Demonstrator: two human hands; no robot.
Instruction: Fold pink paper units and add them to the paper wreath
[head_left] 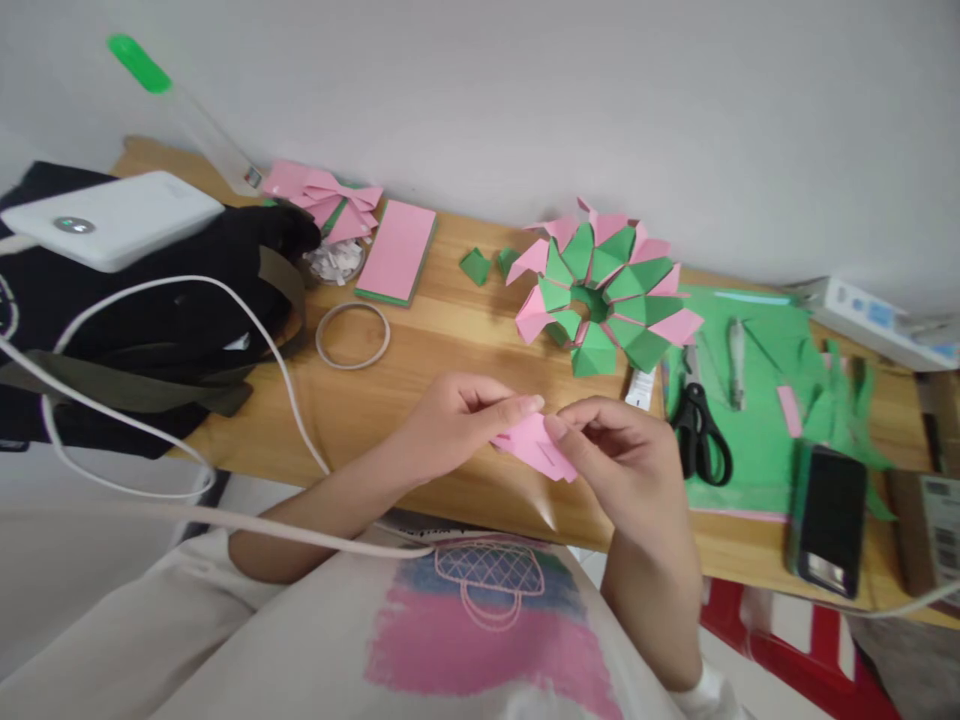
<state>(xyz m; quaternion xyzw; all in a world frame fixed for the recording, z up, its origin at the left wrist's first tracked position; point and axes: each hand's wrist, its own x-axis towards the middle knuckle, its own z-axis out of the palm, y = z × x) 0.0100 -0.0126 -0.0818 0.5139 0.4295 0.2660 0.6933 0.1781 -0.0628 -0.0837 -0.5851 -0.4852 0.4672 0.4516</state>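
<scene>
A small pink folded paper piece (534, 447) is held between my two hands, just above the table's front part. My left hand (466, 425) pinches its left side between thumb and fingers. On its upper right, the thumb and forefinger of my right hand (619, 455) press together. Behind the hands stands a ring-shaped paper model (637, 275) of green and pink folded units. Two small green folded pieces lie to its left, one of them a green paper piece (475, 265) set a little apart.
Black scissors (701, 430), a pen-like cutter (737, 365) and paper strips lie on a green sheet (750, 470) at right, with a phone (827, 520) nearby. Further left are a pink paper stack (397, 252), a ring (353, 336), a black bag (172, 330), a power bank (112, 220) and a loose white cable (281, 370).
</scene>
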